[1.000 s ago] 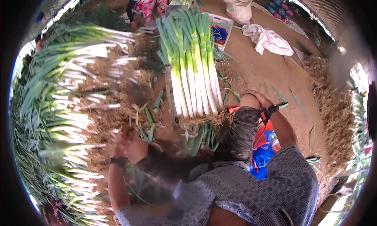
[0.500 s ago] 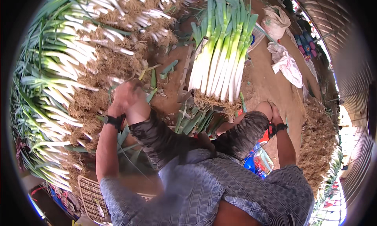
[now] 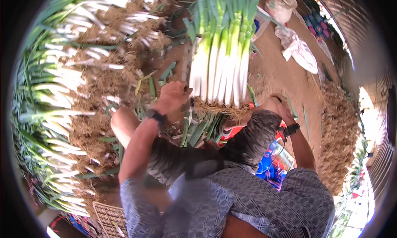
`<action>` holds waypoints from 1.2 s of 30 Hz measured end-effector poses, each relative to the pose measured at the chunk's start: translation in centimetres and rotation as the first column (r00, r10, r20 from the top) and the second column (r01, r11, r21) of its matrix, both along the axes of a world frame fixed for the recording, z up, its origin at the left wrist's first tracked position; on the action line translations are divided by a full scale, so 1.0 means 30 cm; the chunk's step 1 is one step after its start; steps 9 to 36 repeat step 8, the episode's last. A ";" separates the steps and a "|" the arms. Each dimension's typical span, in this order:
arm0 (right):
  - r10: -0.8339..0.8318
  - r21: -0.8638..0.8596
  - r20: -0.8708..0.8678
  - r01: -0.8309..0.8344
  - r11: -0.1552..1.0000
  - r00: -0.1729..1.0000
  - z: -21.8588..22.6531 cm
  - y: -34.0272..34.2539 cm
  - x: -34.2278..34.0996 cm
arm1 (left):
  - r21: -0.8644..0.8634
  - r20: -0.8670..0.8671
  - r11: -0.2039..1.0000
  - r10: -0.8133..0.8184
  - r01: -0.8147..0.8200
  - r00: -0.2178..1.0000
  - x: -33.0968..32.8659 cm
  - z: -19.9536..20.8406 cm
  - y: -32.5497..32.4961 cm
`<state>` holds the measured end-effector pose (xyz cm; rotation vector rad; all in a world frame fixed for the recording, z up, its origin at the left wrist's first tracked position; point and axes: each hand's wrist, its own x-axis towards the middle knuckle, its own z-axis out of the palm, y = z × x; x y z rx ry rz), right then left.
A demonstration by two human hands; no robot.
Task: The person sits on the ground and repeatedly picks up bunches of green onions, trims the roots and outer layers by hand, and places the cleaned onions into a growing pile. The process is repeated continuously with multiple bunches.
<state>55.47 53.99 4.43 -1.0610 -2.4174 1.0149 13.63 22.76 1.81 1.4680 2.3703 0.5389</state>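
White-stemmed leeks (image 3: 221, 52) lie in a neat bundle on the earth floor (image 3: 285, 79), their fibrous roots toward the person, whose left hand (image 3: 174, 96) is curled at the bundle's root end beside the outer stems; whether that grip has hold of anything cannot be told. The right hand (image 3: 278, 106) rests by the roots, its grip hidden. Judging by this, evening the bundle is in hand, which calls for gentle pushes against smooth, slippery stems.

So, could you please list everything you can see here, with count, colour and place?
Leek bundle: one, white stalks with green tops, laid on the ground ahead.
Leek heap: one big pile, white and green with brown roots, along the left.
Cut leaves: several, green, by the knees.
White cloth: one, upper right.
White sack: one, top.
Straw heap: one, brown, right.
Crate: one, pale, bottom left.
Left hand: at the bundle's root end.
Right hand: on the knee, apparently empty.
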 end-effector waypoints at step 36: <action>-0.141 0.038 -0.025 0.142 0.989 0.990 0.001 -0.036 0.010 | -0.106 0.144 0.993 -0.033 0.049 0.989 0.001 -0.200 0.251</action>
